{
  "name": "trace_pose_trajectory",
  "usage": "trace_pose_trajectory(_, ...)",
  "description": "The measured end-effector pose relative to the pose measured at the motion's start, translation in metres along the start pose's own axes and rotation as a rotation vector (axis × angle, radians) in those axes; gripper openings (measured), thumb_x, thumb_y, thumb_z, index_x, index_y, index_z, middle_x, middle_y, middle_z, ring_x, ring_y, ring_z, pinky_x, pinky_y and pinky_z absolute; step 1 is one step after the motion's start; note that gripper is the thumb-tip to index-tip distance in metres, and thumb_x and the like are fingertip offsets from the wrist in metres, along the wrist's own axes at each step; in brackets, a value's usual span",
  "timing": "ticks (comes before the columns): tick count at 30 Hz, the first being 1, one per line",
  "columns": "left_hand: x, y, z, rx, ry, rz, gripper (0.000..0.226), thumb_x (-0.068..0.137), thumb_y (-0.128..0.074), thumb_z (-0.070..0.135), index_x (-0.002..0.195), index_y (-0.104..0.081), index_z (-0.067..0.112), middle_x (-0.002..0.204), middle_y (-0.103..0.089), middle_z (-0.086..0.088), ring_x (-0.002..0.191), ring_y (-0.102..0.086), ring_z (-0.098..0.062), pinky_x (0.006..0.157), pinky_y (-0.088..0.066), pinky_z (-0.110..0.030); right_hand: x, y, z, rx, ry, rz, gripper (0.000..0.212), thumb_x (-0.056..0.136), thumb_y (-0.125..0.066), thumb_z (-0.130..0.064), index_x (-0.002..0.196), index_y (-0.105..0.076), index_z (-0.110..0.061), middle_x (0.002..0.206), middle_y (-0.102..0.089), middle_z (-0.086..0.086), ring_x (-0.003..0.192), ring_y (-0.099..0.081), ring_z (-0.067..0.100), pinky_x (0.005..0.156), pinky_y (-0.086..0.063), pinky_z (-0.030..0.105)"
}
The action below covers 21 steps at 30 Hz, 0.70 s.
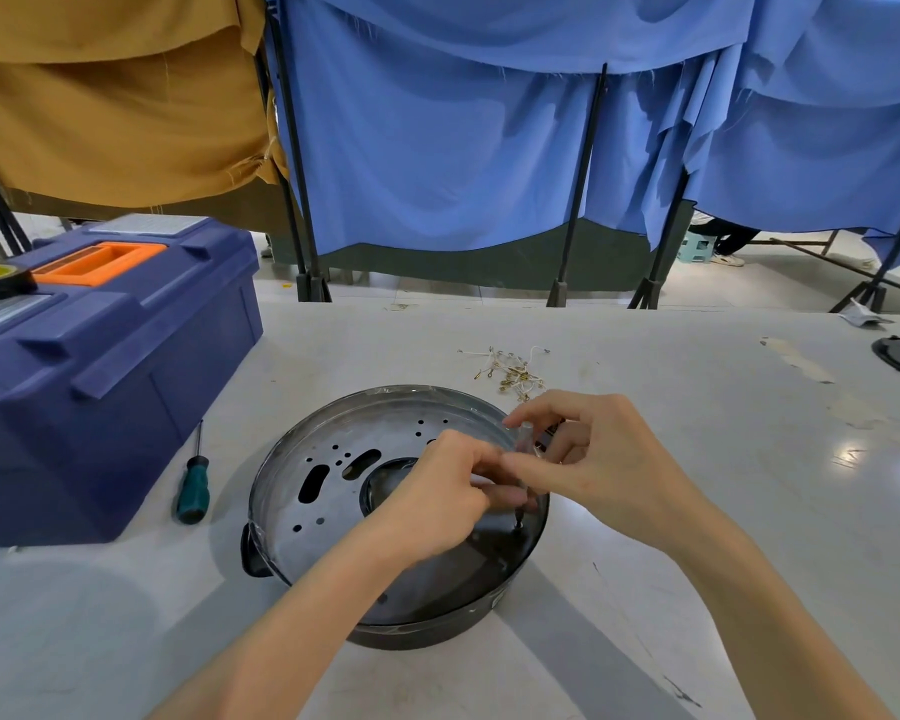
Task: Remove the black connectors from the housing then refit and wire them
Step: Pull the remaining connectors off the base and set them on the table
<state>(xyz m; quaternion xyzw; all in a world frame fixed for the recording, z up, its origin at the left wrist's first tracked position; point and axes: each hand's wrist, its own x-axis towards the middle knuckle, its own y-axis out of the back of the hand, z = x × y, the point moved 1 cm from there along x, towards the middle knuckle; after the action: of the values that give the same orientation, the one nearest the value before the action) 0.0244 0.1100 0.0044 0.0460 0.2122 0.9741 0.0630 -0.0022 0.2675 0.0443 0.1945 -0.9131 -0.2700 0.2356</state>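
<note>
The housing (333,517), a round, dark metal pan with a glossy rim and a flat perforated plate of round holes and oblong slots, sits on the pale, smooth counter (697,407). Both hands meet over the housing's right rim. The right hand (598,459) pinches a small clear part (524,433) between thumb and forefinger. The left hand (437,493) has its fingers curled at the same spot, and whether it grips anything cannot be told. Left of the housing lie a green-handled screwdriver (193,491) and a blue plastic toolbox (100,376). Beyond the housing lies a tangle of brass-tipped wires (513,371).
</note>
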Motion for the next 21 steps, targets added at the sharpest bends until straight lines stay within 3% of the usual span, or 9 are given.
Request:
trace_pose_trajectory(2, -0.0014, 0.0001, 0.0014, -0.008, -0.025, -0.014, 0.010, 0.078, -0.075, 0.001, 0.083, -0.072, 0.009, 0.084, -0.074, -0.005, 0.087, -0.070, -0.019, 0.093, -0.052, -0.040, -0.0001, 0.0002, -0.0005, 0.023, 0.017, -0.002, 0.012, 0.075, -0.075, -0.011, 0.079, -0.070, -0.021, 0.064, -0.068, -0.003, 0.053, -0.066, 0.014, 0.055, -0.053, 0.025)
trace_pose_trajectory(5, -0.0011, -0.0008, 0.0028, 0.004, -0.038, 0.015, 0.018, 0.072, -0.082, 0.011, 0.084, -0.070, 0.008, 0.084, -0.072, -0.008, 0.087, -0.067, -0.028, 0.088, -0.053, -0.047, 0.0024, -0.0006, -0.0004, -0.020, -0.014, 0.055, 0.021, 0.070, -0.085, -0.023, 0.067, -0.064, -0.019, 0.058, -0.067, -0.001, 0.051, -0.063, 0.012, 0.052, -0.051, 0.025)
trace_pose_trajectory(8, 0.0015, -0.0011, -0.0016, 0.013, 0.003, 0.005, 0.007, 0.082, -0.071, 0.001, 0.089, -0.071, 0.004, 0.088, -0.075, -0.009, 0.090, -0.071, -0.017, 0.092, -0.053, -0.040, 0.0012, 0.0002, -0.0017, -0.093, -0.006, 0.035, 0.022, 0.068, -0.084, -0.035, 0.077, -0.065, -0.028, 0.070, -0.066, -0.017, 0.051, -0.060, 0.007, 0.054, -0.049, 0.024)
trace_pose_trajectory(10, 0.0008, -0.0009, -0.0010, 0.013, -0.005, -0.010, 0.014, 0.084, -0.067, -0.003, 0.088, -0.072, 0.009, 0.088, -0.075, -0.008, 0.088, -0.070, -0.011, 0.092, -0.053, -0.033, -0.0004, 0.0008, -0.0034, -0.080, 0.029, -0.006, 0.020, 0.074, -0.079, -0.023, 0.089, -0.067, -0.030, 0.079, -0.066, -0.018, 0.054, -0.065, 0.009, 0.060, -0.054, 0.028)
trace_pose_trajectory(14, -0.0007, -0.0015, 0.0021, -0.025, -0.019, 0.015, 0.018, 0.074, -0.081, 0.010, 0.087, -0.069, 0.013, 0.086, -0.073, -0.005, 0.087, -0.069, -0.019, 0.089, -0.054, -0.035, 0.0020, 0.0008, -0.0030, -0.032, 0.020, 0.030, 0.016, 0.072, -0.078, -0.009, 0.074, -0.064, -0.018, 0.062, -0.066, -0.001, 0.053, -0.064, 0.015, 0.056, -0.056, 0.033)
trace_pose_trajectory(16, -0.0004, -0.0016, 0.0019, -0.012, -0.018, 0.026, 0.014, 0.077, -0.077, 0.008, 0.089, -0.069, 0.007, 0.088, -0.073, -0.008, 0.089, -0.069, -0.019, 0.090, -0.053, -0.033, 0.0022, -0.0011, -0.0009, -0.058, 0.000, 0.047, 0.019, 0.071, -0.078, -0.014, 0.070, -0.060, -0.019, 0.057, -0.064, -0.006, 0.048, -0.058, 0.014, 0.052, -0.050, 0.027)
trace_pose_trajectory(19, -0.0011, -0.0009, 0.0018, 0.012, -0.009, 0.008, 0.011, 0.084, -0.067, -0.002, 0.086, -0.072, 0.007, 0.086, -0.075, -0.005, 0.088, -0.070, -0.011, 0.084, -0.053, -0.021, -0.0009, -0.0019, -0.0012, -0.108, 0.019, 0.036, 0.015, 0.074, -0.076, -0.022, 0.082, -0.066, -0.027, 0.066, -0.064, -0.021, 0.047, -0.057, 0.010, 0.054, -0.046, 0.020)
trace_pose_trajectory(21, -0.0017, -0.0008, 0.0014, 0.010, -0.009, -0.010, 0.015, 0.084, -0.065, -0.006, 0.090, -0.073, 0.005, 0.090, -0.075, -0.009, 0.092, -0.069, -0.018, 0.089, -0.053, -0.027, -0.0019, -0.0010, -0.0007, -0.062, 0.036, 0.029, 0.013, 0.076, -0.073, -0.014, 0.083, -0.071, -0.025, 0.062, -0.067, -0.009, 0.051, -0.063, 0.013, 0.059, -0.053, 0.028)
